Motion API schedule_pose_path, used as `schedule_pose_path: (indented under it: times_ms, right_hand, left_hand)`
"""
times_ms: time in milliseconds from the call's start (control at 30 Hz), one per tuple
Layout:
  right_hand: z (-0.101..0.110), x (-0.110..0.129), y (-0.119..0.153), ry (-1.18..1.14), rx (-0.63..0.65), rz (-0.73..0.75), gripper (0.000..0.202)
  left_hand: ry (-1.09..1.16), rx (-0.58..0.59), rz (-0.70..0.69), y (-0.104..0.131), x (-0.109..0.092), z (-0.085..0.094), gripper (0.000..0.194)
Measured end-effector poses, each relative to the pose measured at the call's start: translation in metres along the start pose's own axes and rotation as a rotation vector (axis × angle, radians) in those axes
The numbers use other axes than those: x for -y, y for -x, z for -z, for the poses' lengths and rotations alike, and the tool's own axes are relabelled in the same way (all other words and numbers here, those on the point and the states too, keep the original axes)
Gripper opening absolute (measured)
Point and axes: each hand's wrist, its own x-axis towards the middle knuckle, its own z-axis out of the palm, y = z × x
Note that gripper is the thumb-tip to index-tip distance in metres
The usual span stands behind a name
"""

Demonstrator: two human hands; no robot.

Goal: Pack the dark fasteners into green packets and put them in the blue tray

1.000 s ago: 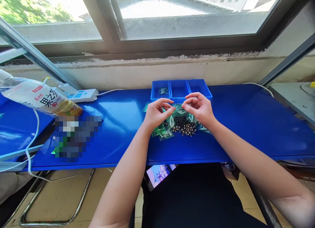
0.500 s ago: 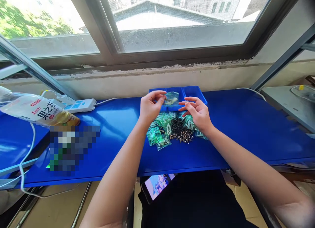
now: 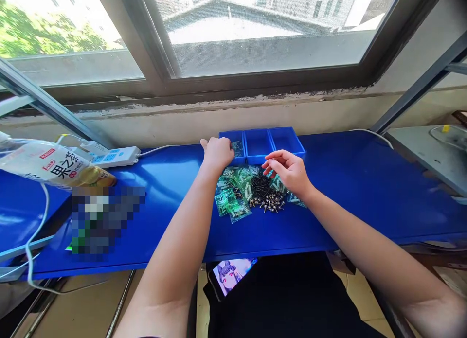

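Observation:
My left hand point(image 3: 218, 152) is at the left end of the blue divided tray point(image 3: 257, 159), its thumb out to the side and its other fingertips partly hidden. Beside those fingers, a small clear bag point(image 3: 237, 147) lies in the tray's left compartment. My right hand point(image 3: 290, 173) hovers over the right part of the pile, fingers loosely bent and apart, with nothing visible in them. Beneath it are small clear-green bags of pale plugs point(image 3: 228, 201), a heap of black screws point(image 3: 260, 185) and metal-headed fasteners point(image 3: 273, 202).
A drink bottle point(image 3: 54, 165) leans at the left near a white power strip point(image 3: 116, 156). A blurred-out item point(image 3: 105, 221) lies in front of it. A lit phone point(image 3: 231, 277) rests on my lap below the edge of the blue table point(image 3: 350, 197). Behind is a window.
My left hand has moved left and turned over the tray's left compartment; the small bag it held up now lies there. My right hand has lowered slightly toward the pile, its fingers more bent.

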Motion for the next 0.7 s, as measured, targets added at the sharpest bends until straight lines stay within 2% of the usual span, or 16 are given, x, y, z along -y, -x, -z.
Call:
schedule_pose_path:
  times_ms: [133, 267, 400, 467, 567, 633, 700]
  right_hand:
    - [0.001, 0.000, 0.000, 0.028, -0.008, -0.015, 0.026]
    - [0.002, -0.001, 0.000, 0.075, 0.004, -0.016, 0.028]
    - [0.002, 0.000, 0.003, 0.220, 0.072, 0.059, 0.021]
    - [0.001, 0.001, 0.004, 0.367, 0.159, 0.174, 0.014]
    - [-0.001, 0.001, 0.005, 0.551, 0.336, 0.378, 0.012]
    - [-0.002, -0.001, 0.006, 0.637, 0.406, 0.436, 0.014]
    - [-0.002, -0.006, 0.005, 0.717, 0.426, 0.449, 0.016]
  left_hand:
    - [-0.075, 0.099, -0.035, -0.006, -0.001, 0.001, 0.019]
    - [-0.166, 0.120, -0.124, -0.008, -0.004, 0.005, 0.022]
    - [-0.194, 0.144, -0.126, 0.002, -0.013, 0.017, 0.022]
    - [-0.127, 0.067, -0.152, 0.013, -0.019, 0.024, 0.018]
    - [0.025, -0.145, -0.184, 0.035, -0.027, 0.032, 0.017]
    - [0.126, -0.243, -0.139, 0.050, -0.031, 0.034, 0.017]
    - [0.221, -0.258, -0.113, 0.062, -0.033, 0.034, 0.016]
